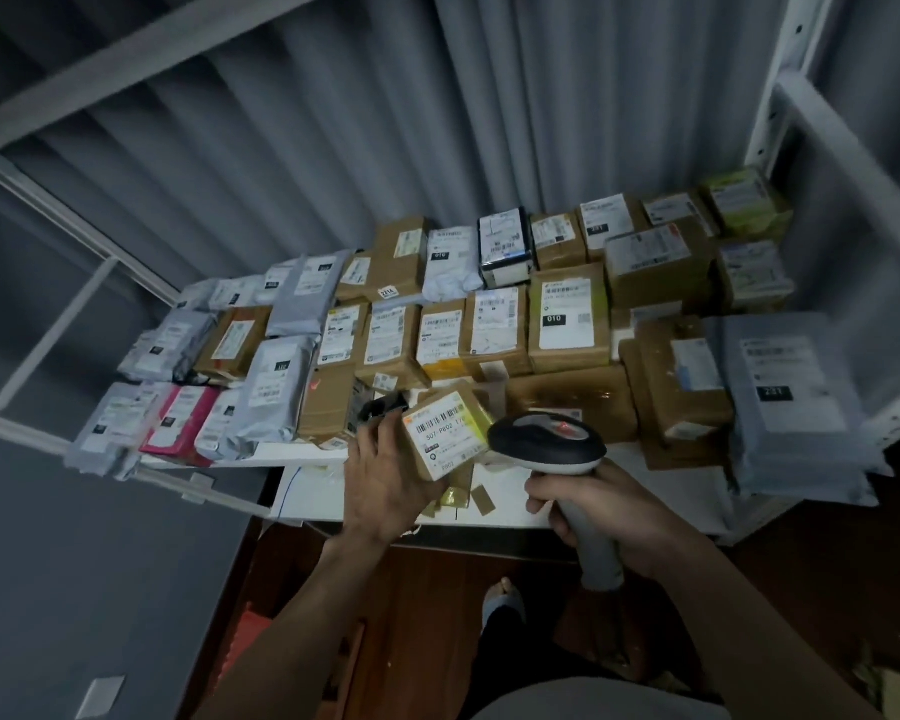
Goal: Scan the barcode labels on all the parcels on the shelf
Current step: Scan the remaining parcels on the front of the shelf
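Shelf (302, 504) spans the view, backed by a corrugated wall (333, 148). Parcels (489, 324) packed in rows on the shelf, edge to edge, labels up. Soft mailers (276, 392) at left, boxes (567, 319) through centre and rear, one large mailer (785, 397) at far right, overhanging the front edge. Small box (445, 433) raised above the front edge in the left hand (385, 480). Scanner (546, 441) just right of that box, gripped by the right hand (598, 511), head over the front row. Shelf post (770, 96) at right rear. Floor (437, 589) below, before the shelf.
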